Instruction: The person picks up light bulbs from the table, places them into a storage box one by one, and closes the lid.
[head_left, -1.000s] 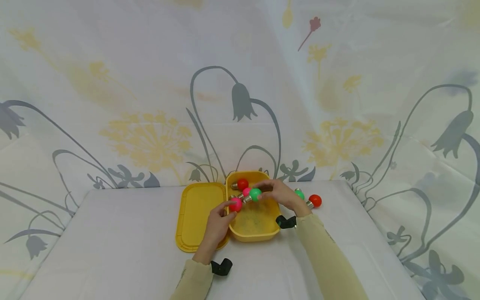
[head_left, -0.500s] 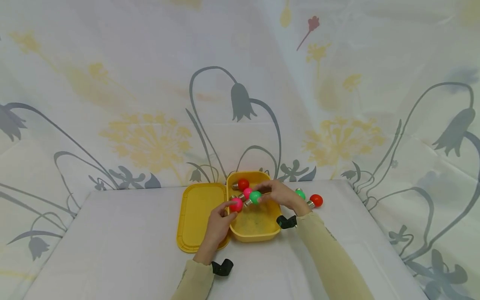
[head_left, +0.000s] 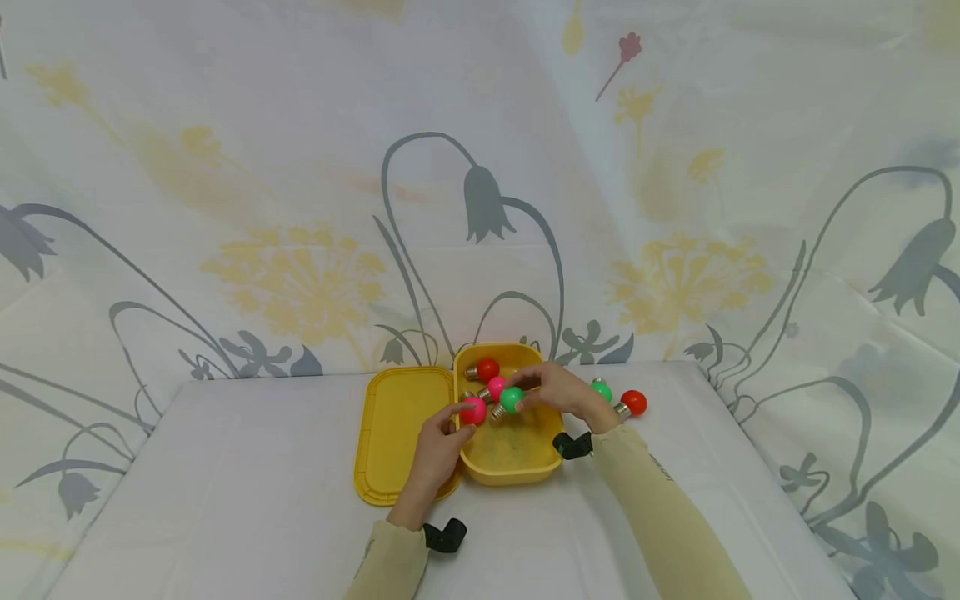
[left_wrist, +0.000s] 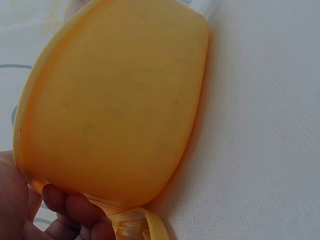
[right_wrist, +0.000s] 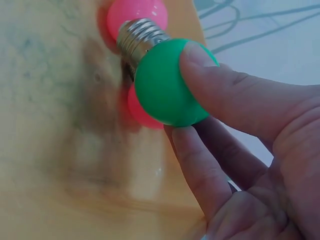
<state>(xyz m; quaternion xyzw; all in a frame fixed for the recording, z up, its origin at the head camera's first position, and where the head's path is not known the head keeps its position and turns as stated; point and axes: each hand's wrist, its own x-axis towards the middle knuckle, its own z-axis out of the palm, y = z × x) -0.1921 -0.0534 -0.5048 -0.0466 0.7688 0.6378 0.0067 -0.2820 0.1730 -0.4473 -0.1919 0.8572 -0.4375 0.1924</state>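
A yellow plastic box (head_left: 510,477) stands open on the white table. At its left side my left hand (head_left: 435,446) pinches a pink light bulb (head_left: 473,411) between index finger and thumb. In the left wrist view, other fingers (left_wrist: 82,209) curl against the box's outer wall, and the pink bulb is hidden. Over the box, my right hand (head_left: 558,389) holds a green light bulb (right_wrist: 167,82) by its globe, thumb on one side and fingers on the other. Its metal screw base (right_wrist: 140,37) points away from the palm, close to the pink bulbs.
Another pink bulb (head_left: 496,387) and a red bulb (head_left: 487,369) lie in the box's far left part. The yellow lid (head_left: 397,433) lies flat against the box's left side. Right of the box are a green bulb (head_left: 602,388) and a red bulb (head_left: 634,402).
The green bulb in my right hand has come slightly toward me, and its screw base has tipped downward. My left hand keeps its place on the pink bulb.
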